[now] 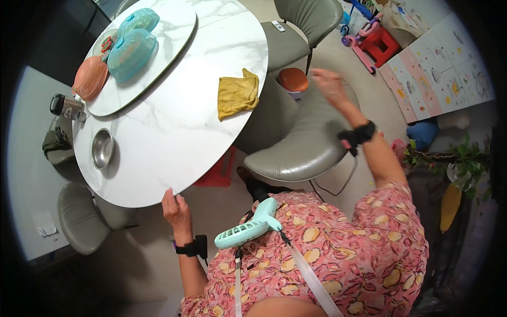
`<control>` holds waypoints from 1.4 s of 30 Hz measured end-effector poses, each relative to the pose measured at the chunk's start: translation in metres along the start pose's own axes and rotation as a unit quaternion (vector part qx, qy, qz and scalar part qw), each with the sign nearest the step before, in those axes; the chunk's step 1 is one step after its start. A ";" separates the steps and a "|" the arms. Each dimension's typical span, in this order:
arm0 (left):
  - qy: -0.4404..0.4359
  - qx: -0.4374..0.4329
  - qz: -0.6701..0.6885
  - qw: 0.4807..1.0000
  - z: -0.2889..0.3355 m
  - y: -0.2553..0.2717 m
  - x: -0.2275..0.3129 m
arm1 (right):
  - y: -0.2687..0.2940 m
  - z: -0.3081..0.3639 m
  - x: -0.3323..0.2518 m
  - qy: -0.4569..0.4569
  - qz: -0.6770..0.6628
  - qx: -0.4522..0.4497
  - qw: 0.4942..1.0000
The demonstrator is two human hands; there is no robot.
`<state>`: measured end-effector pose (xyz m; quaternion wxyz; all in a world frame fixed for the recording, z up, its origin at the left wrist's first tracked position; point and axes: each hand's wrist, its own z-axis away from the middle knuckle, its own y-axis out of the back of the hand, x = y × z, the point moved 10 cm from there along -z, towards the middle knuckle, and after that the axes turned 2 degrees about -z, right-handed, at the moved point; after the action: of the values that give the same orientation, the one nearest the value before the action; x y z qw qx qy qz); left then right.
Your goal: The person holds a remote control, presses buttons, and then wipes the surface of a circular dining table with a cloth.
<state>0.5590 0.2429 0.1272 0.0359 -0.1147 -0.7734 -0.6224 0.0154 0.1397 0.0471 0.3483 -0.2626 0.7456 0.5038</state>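
At the near rim of the round marble table (pixel 174 132), the person's left hand (pixel 175 207) rests with its fingers hooked over the edge, gripping the tabletop itself and nothing else. The right hand (pixel 328 83) is lifted out over the back of the grey chair (pixel 296 142), blurred, fingers loosely spread as far as I can tell, holding nothing and touching nothing.

Up the table from the left hand, well beyond it, a crumpled yellow cloth (pixel 237 93) lies by the far edge, just beside that chair and nearer the right hand than the left. Further from both hands sit a small steel bowl (pixel 102 148), two turquoise mesh food covers (pixel 132 53) and an orange one (pixel 90 77) on the turntable.

To my eye this is a moment of getting into position beside the table: one hand steadying, the other swinging free above the chair. Reaching the cloth would, I judge, call for the right hand to come down past the chair back and across the table edge.
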 end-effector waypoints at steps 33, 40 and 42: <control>0.149 -0.148 -0.231 0.950 0.072 -0.025 -0.041 | -0.128 -0.032 0.009 -0.027 0.104 -0.080 0.991; 0.159 -0.147 -0.225 0.950 0.066 -0.033 -0.036 | -0.143 -0.019 -0.016 0.016 0.020 -0.173 0.985; 0.146 -0.141 -0.235 0.951 0.062 -0.034 -0.036 | -0.149 -0.002 -0.033 0.016 -0.082 -0.211 0.974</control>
<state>0.5914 0.2918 0.0735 -0.0152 0.1582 -0.6689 -0.7262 0.1460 0.0866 -0.0112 0.3134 -0.3988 0.6035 0.6152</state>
